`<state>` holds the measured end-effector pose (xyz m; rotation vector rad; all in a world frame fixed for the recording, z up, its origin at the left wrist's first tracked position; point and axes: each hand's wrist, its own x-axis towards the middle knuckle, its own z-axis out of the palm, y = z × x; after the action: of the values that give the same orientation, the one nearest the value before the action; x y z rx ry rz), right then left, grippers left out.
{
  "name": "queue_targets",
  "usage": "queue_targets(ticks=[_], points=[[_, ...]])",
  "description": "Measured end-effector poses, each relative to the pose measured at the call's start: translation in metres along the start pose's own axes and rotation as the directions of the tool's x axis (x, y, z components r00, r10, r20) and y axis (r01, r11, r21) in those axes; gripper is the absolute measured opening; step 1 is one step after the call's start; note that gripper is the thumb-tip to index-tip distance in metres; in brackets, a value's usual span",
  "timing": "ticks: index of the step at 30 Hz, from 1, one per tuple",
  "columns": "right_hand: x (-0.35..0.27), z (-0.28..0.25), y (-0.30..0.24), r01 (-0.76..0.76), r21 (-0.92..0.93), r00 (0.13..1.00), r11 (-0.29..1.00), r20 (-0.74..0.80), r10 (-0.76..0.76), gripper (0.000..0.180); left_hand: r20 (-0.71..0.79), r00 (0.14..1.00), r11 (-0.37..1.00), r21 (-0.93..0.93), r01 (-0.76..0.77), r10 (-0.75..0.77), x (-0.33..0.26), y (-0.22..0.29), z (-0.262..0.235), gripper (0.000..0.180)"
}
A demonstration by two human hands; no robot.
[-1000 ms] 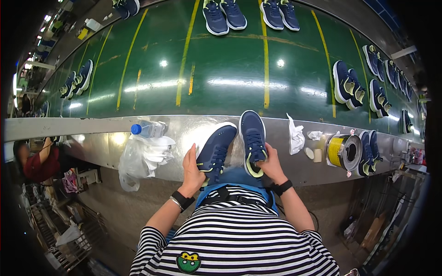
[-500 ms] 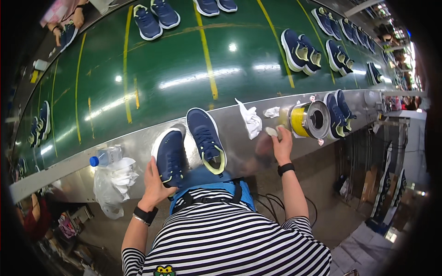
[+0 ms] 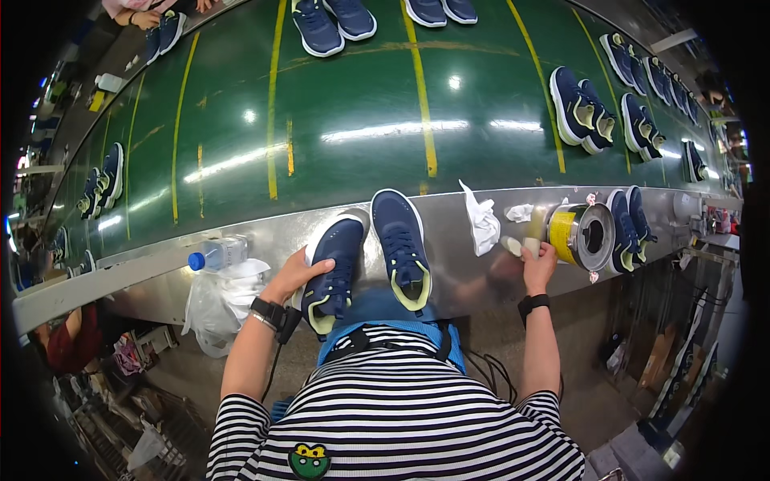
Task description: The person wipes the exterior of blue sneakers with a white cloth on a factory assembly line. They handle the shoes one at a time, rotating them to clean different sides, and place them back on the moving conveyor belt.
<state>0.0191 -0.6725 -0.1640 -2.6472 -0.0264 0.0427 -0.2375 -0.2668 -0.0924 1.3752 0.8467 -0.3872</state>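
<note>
the left hand [image 3: 292,275] grips a navy shoe [image 3: 341,245] along its left side

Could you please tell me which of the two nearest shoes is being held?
The left shoe: the left hand holds it, while neither hand touches the right shoe.

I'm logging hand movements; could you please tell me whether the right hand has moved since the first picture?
Yes: judged against the yellow-banded can, the right hand has moved rightward, from the right shoe in front to beside that can.
</note>
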Motion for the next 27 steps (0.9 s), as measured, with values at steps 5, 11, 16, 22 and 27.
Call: queue_targets(ticks=[5,11,16,22,27], points=[[-0.008,-0.027,-0.022,0.05,0.173,0.999,0.984,0.008,-0.052,0.028,0.137,0.99,0.984,0.171,-0.051,0.028,-0.014,0.026,-0.005,0.08],[-0.073,-0.08,-0.172,-0.247,0.701,0.746,0.669,0.579,-0.331,0.017,0.511,0.858,0.979,0.146,-0.145,0.051,-0.082,0.061,-0.014,0.066],[-0.117,-0.089,-0.228,-0.428,0.604,0.343,0.672,0.797,-0.497,0.021,0.583,0.81,0.903,0.378,-0.204,-0.061,-0.098,0.045,0.007,0.045],[-0.139,-0.094,-0.238,0.08,0.682,0.3,0.727,0.679,-0.67,0.019,0.44,0.897,0.904,0.373,-0.21,0.027,-0.113,0.025,0.012,0.044],[-0.159,-0.084,-0.253,0.348,0.736,0.172,0.581,0.559,-0.811,0.017,0.473,0.879,0.868,0.458,-0.189,-0.058,-0.11,0.03,0.017,0.045]])
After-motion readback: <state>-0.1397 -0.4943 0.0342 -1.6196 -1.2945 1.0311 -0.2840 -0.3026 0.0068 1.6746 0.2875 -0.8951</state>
